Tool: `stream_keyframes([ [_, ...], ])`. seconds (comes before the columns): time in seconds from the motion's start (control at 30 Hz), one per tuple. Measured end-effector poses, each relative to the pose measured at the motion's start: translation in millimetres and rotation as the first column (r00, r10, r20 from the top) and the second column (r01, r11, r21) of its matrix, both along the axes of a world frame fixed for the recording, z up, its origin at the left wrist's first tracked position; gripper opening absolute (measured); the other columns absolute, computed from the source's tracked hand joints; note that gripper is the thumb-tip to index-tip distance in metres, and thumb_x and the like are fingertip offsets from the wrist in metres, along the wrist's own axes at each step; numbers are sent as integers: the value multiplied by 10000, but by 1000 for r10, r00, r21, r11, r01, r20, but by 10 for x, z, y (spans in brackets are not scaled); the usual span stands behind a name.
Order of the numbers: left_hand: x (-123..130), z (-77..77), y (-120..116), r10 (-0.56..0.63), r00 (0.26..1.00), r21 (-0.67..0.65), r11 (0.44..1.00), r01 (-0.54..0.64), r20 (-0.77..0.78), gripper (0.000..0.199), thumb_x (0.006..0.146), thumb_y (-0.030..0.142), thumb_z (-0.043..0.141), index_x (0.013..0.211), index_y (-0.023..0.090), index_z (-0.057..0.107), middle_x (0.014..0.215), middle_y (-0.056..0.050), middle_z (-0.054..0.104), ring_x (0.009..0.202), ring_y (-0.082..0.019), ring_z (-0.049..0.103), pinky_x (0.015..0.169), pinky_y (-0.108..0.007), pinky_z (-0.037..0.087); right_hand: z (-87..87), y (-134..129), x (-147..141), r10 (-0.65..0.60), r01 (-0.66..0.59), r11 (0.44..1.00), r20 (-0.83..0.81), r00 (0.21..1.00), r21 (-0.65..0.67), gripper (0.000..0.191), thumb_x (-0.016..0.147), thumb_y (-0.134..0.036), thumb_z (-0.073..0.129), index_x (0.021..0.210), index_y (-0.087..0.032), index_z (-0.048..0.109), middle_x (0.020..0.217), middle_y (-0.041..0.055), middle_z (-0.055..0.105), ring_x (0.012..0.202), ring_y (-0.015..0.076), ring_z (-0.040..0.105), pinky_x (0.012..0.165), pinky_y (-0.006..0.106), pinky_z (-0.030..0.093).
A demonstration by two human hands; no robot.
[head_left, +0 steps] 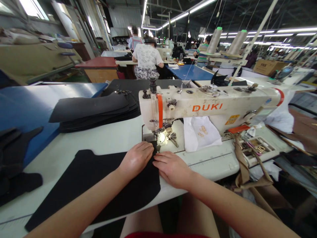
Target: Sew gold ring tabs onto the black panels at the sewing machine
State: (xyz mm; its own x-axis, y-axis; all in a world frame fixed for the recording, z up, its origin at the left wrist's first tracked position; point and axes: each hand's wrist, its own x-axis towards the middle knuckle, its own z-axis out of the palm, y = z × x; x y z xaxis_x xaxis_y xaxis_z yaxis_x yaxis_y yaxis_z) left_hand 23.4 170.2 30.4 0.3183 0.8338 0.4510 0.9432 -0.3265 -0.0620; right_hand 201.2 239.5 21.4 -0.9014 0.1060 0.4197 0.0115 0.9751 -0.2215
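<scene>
A large black fabric panel (104, 185) lies across the table's front, one edge running up to the needle area of a white sewing machine (183, 102). My left hand (137, 157) rests on the panel just before the presser foot, fingers curled and closed on the fabric. From the right, my right hand (173, 168) grips the panel's right edge, its fingers together and the thumb partly hidden. Both hands are close together, apart from the lit needle plate (162, 138). What lies directly under my fingers is hidden.
Stacked black pieces (96, 109) lie behind on the left. More dark pieces (17, 165) hang over the blue board (15, 99). A white cloth (201, 134) sits under the machine arm. A tray (257, 150) holds small tools, with brown straps (240, 165) beside it. People work farther back.
</scene>
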Motion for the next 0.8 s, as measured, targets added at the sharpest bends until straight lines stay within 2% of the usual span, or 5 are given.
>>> stream_keyframes([
  [0.3, -3, -22, 9, -3, 1000, 11, 1000, 2, 15, 305, 955, 165, 349, 790, 135, 603, 817, -77, 639, 793, -201, 588, 752, -345, 519, 0, -6, 5, -5, 5, 1000, 17, 1000, -15, 218, 861, -137, 482, 990, -119, 656, 1087, 105, 674, 1058, 216, 575, 978, 342, 416],
  [0.43, -8, -32, 7, -5, 999, -24, 1000, 6, 31, 285, 952, 159, 360, 805, 135, 603, 828, -76, 640, 811, -199, 590, 769, -350, 521, 26, 0, 8, -2, 3, 999, 34, 999, -41, 217, 854, -136, 490, 998, -117, 651, 1092, 111, 666, 1060, 217, 569, 978, 347, 413],
  [0.63, -3, -33, 8, 27, 994, -34, 999, -24, 105, 240, 942, 164, 384, 842, 158, 602, 850, -67, 645, 833, -191, 603, 787, -353, 526, 73, 89, -40, -131, 138, 985, 77, 988, -99, 245, 817, -198, 558, 1042, -124, 619, 1122, 137, 629, 1071, 246, 545, 988, 397, 397],
  [0.8, -4, -47, 5, 25, 995, -43, 999, -21, 99, 227, 943, 164, 387, 853, 157, 595, 860, -67, 644, 846, -195, 603, 806, -359, 523, 73, 127, -86, -112, 122, 985, 83, 990, -121, 229, 818, -174, 535, 1031, -131, 610, 1111, 134, 624, 1092, 240, 527, 982, 399, 397],
])
